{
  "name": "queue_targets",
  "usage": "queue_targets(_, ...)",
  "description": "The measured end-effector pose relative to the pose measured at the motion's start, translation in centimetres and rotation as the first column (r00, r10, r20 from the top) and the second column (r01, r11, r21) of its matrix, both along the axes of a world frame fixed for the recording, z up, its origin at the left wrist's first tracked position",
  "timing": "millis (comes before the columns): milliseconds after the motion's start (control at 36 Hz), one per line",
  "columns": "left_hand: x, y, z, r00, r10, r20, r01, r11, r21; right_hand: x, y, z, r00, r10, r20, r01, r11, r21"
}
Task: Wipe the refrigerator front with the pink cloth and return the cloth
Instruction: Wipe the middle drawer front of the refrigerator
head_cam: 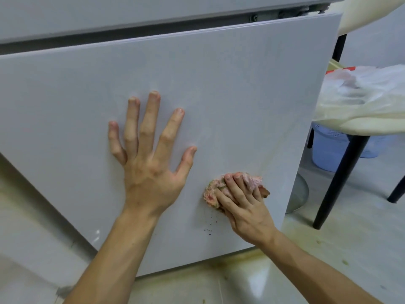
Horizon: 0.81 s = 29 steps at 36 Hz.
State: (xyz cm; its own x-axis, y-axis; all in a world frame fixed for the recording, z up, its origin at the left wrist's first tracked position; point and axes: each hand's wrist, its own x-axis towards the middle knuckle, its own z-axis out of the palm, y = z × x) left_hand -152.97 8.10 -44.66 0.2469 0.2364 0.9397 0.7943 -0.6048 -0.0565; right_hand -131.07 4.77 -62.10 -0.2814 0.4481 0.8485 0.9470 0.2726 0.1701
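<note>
Head view: my left hand (pixel 151 172) lies flat on the door (pixel 230 84) of the fridge, palm against it, fingers (pixel 153 115) straight and spread wide, thumb out to the right. It holds nothing. It sits a bit below mid-door, left of the cloth (pixel 211 193).

My right hand (pixel 247 207) is clamped on the cloth, with its fingers (pixel 238 189) bent over the bunched wad and pressing it to the door. The cloth is low on the door, near the lower right corner, clear of the right edge and above the bottom edge. It is pink, with greenish-brown dirt on its left side. The hands are apart; my left thumb tip is near the cloth but not touching it.

Dark specks (pixel 208 229) sit on the door just below the cloth, between it and the bottom edge. Faint smear marks show on the door right of my left hand.

The door is white and glossy. Above its top edge is a dark gap, then the upper door (pixel 109 12). A hinge (pixel 302 10) sits at the top right corner.

Past the door's right edge stands a chair with a cream seat (pixel 350 125) and a black leg (pixel 341 181). A plastic bag (pixel 361 88) lies on the seat, with something red under it that I cannot make out. A blue basket (pixel 328 148) sits on the floor (pixel 350 249) behind the leg, under the seat. The floor is pale tile, with a yellow-brown stain (pixel 236 262) along the door's bottom edge.
</note>
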Motion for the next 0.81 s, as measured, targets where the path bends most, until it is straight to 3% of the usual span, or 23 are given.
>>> queue_targets(111,-0.6,0.1,-0.2,1.0,0.018,0.014,-0.018,1.0,0.01,-0.3,0.4,5.3,0.998,0.06,-0.024,-0.06,0.998,0.027)
queue_targets(167,-1.0,0.0,-0.6,0.999,0.026,0.024,-0.027,1.0,0.012,-1.7,0.9,9.8,0.979,0.086,-0.187,-0.07,0.993,0.092)
queue_targets(250,-2.0,0.2,-0.9,0.998,0.045,0.05,-0.045,0.999,-0.001,-4.0,1.7,16.7,0.875,0.153,-0.459,-0.057,0.974,0.218)
queue_targets(361,-4.1,0.5,-0.7,0.995,0.069,0.07,-0.069,0.998,-0.005,-7.1,2.2,19.7,0.753,0.183,-0.632,0.021,0.953,0.301)
queue_targets(417,-5.0,0.6,-0.7,0.994,0.072,0.084,-0.071,0.997,-0.01,-8.7,2.4,17.7,0.794,0.168,-0.585,0.015,0.955,0.295)
queue_targets(528,-6.1,0.7,-1.0,0.991,0.077,0.109,-0.075,0.997,-0.024,-9.6,2.6,9.8,0.965,0.159,-0.21,-0.113,0.969,0.218)
queue_targets(667,-6.9,0.9,-1.4,0.991,0.081,0.11,-0.078,0.996,-0.037,-7.7,0.9,2.0,0.973,0.21,0.095,-0.206,0.977,-0.052)
queue_targets(806,-7.5,0.8,-1.6,0.992,0.083,0.094,-0.079,0.996,-0.049,-6.3,0.3,3.0,0.963,0.215,0.163,-0.193,0.971,-0.141)
